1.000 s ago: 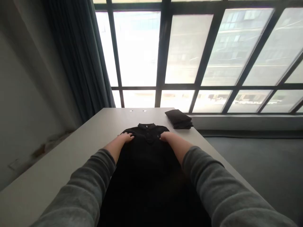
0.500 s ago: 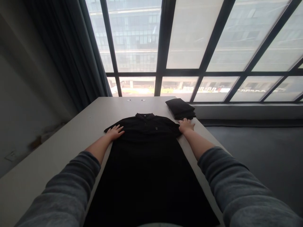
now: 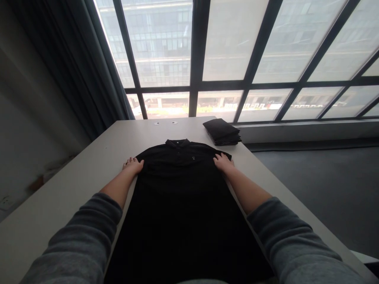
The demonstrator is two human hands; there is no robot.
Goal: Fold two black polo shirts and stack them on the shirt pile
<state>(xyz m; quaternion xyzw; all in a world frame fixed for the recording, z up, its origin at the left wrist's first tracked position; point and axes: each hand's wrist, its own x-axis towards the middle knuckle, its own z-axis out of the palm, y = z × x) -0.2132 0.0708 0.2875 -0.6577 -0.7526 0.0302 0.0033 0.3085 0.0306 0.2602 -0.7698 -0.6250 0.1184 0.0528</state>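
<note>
A matte black cloth shirt [image 3: 183,209] with a folded collar [image 3: 177,143] lies flat on the smooth pale table [image 3: 74,189], left hand [image 3: 133,166] open at its left sleeve [image 3: 147,153], right hand [image 3: 224,163] open on its right sleeve [image 3: 218,150].

Bright daylight through the window [image 3: 226,47] leaves the curtain [image 3: 71,59] dim.

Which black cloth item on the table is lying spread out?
The polo shirt with the left hand and right hand at its sleeves; the others lie folded in the stack beyond the right hand.
</note>
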